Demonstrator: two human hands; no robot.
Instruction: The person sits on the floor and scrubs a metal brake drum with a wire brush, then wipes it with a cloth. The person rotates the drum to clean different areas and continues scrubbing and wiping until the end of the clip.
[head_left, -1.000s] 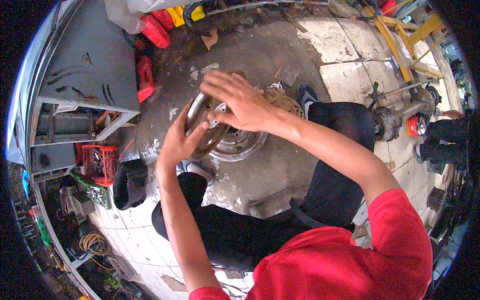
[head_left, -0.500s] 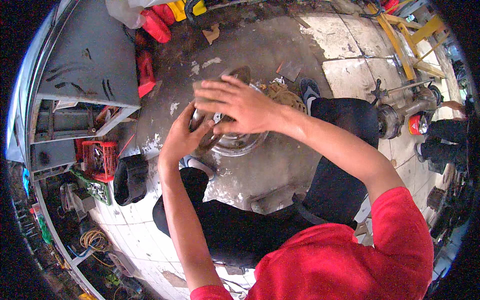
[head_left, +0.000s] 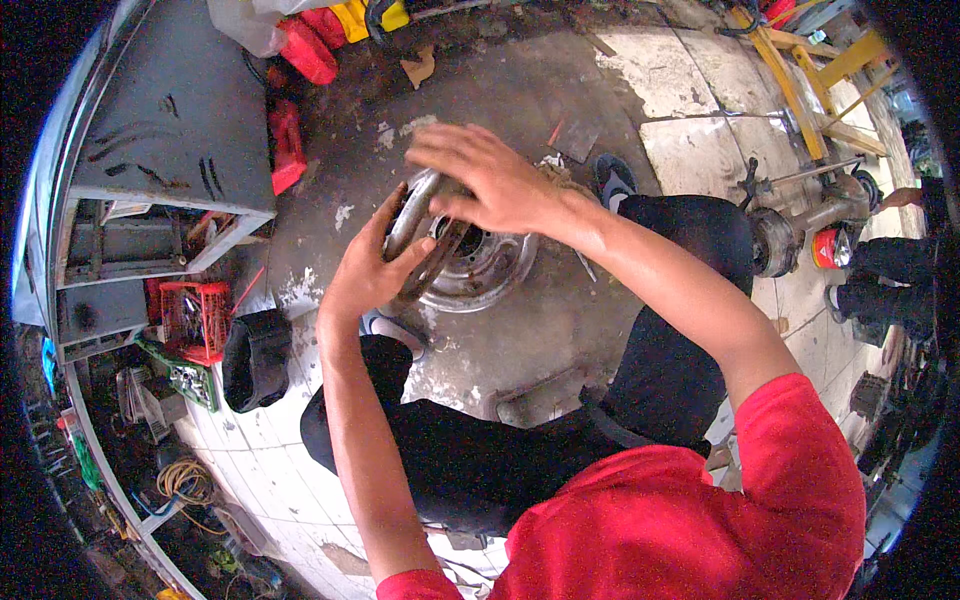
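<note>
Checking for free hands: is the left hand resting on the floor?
No, the left hand grips the metal ring above the wheel rim, with the right hand.

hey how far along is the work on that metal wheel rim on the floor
Done: the bare wheel rim lies flat on the floor. In hand: left hand and right hand grip a metal ring tilted over its edge. Left: the ring isn't flat on the rim yet.

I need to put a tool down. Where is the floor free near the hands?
Free: the stained concrete floor beyond the metal wheel rim, toward the pale tiles. Crowded: the left side, with the red crate, black bag and grey cabinet.
</note>
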